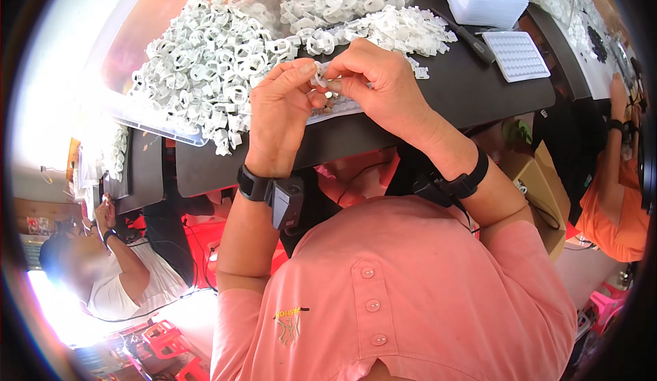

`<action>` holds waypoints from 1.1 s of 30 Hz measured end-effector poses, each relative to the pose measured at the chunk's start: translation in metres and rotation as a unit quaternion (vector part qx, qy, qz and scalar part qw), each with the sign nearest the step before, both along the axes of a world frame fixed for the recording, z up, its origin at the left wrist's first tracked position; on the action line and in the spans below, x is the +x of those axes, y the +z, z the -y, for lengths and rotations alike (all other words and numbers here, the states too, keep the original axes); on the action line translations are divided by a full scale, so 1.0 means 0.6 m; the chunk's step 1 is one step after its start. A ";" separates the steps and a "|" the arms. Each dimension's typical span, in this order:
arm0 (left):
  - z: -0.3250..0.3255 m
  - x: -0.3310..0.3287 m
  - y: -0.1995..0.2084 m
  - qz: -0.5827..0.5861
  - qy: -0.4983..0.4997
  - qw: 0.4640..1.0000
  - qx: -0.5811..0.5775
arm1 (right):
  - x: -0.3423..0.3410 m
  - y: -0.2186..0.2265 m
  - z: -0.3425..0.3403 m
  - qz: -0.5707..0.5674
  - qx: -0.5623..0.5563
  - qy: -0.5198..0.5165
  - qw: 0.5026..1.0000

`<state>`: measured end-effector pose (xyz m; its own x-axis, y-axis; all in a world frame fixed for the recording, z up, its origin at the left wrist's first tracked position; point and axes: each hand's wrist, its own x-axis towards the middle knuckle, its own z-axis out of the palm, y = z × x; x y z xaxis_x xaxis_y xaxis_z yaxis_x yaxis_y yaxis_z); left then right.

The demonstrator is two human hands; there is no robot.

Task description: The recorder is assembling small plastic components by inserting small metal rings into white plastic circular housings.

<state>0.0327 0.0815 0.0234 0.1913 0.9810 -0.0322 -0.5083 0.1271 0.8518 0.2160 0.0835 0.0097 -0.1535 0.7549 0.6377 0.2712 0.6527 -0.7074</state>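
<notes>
Dark table [472, 87], hands pinching white plastic ring [319, 74]

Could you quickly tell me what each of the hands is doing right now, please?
Left hand: closed, fingertips pinching the small white plastic ring.
Right hand: closed, pinching the same ring from the other side.

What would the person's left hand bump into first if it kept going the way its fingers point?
Likely the heap of white plastic rings on the black table, just beyond the left hand; depth is hard to judge.
</notes>
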 end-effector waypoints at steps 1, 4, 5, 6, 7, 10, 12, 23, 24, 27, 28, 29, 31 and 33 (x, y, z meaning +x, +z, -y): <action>0.000 0.001 0.003 -0.004 0.006 1.000 0.002 | 0.001 0.000 0.000 -0.006 0.001 0.004 1.000; 0.003 0.007 0.012 -0.010 0.019 1.000 -0.003 | 0.000 0.002 0.001 -0.016 0.001 0.010 1.000; 0.004 0.009 0.013 -0.012 0.027 1.000 -0.008 | -0.001 0.002 0.001 -0.021 -0.001 0.014 1.000; 0.005 0.008 0.013 -0.012 0.027 1.000 -0.009 | -0.002 0.003 0.002 -0.022 -0.002 0.014 1.000; 0.005 0.007 0.013 -0.004 0.018 1.000 -0.012 | -0.002 0.003 0.003 -0.023 0.000 0.022 1.000; 0.004 0.003 0.013 0.007 -0.002 1.000 -0.022 | -0.001 -0.002 0.001 -0.008 0.020 0.001 1.000; 0.003 0.001 0.013 0.010 -0.014 0.999 -0.030 | 0.001 -0.004 0.000 0.008 0.038 -0.027 0.999; -0.004 0.011 0.012 -0.030 0.024 0.999 -0.031 | 0.008 -0.002 0.004 0.022 0.020 0.022 0.999; -0.004 0.012 0.013 -0.031 0.024 0.999 -0.032 | 0.007 -0.003 0.004 0.022 0.020 0.021 0.999; -0.003 0.014 0.016 -0.025 0.030 0.998 -0.042 | 0.007 -0.006 0.003 -0.002 0.013 0.016 1.000; -0.003 0.012 0.016 -0.015 0.015 0.998 -0.055 | 0.008 -0.005 0.002 0.008 0.017 0.015 1.000; -0.003 0.009 0.017 -0.004 -0.001 0.998 -0.068 | 0.009 -0.005 0.001 0.018 0.022 0.014 0.999; -0.008 0.006 0.018 -0.001 -0.013 0.996 -0.084 | 0.013 -0.002 0.005 0.027 0.021 0.016 0.999; -0.013 0.000 0.020 0.001 -0.026 0.995 -0.098 | 0.013 -0.001 0.007 0.037 0.021 0.018 0.999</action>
<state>0.0329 0.0892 0.0354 0.2419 0.9445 -0.2221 -0.4990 0.3174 0.8064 0.2238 0.0795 0.0091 -0.2279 0.7214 0.6540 0.2968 0.6912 -0.6590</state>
